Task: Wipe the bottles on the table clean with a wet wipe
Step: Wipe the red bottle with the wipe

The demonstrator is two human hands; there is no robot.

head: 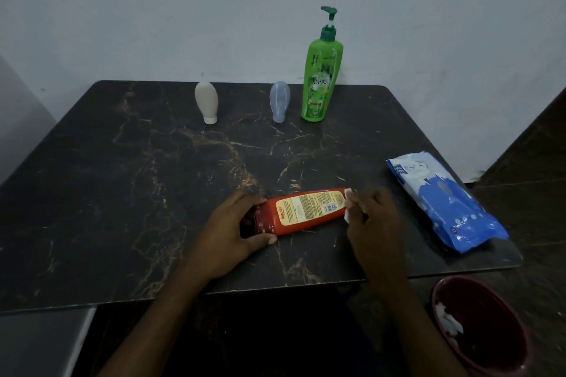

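A red bottle (306, 210) with a cream label lies on its side near the front of the dark marble table (122, 193). My left hand (235, 229) grips its cap end. My right hand (373, 217) presses a white wet wipe (349, 205) against the bottle's other end. At the back of the table stand a tall green pump bottle (320, 82), a small grey-blue bottle (279, 101) and a small cream bottle (207, 102), both small ones resting on their caps.
A blue pack of wet wipes (441, 202) lies at the table's right edge. A dark red bin (481, 324) holding used white wipes sits on the floor at the lower right. A pale wall rises behind the table.
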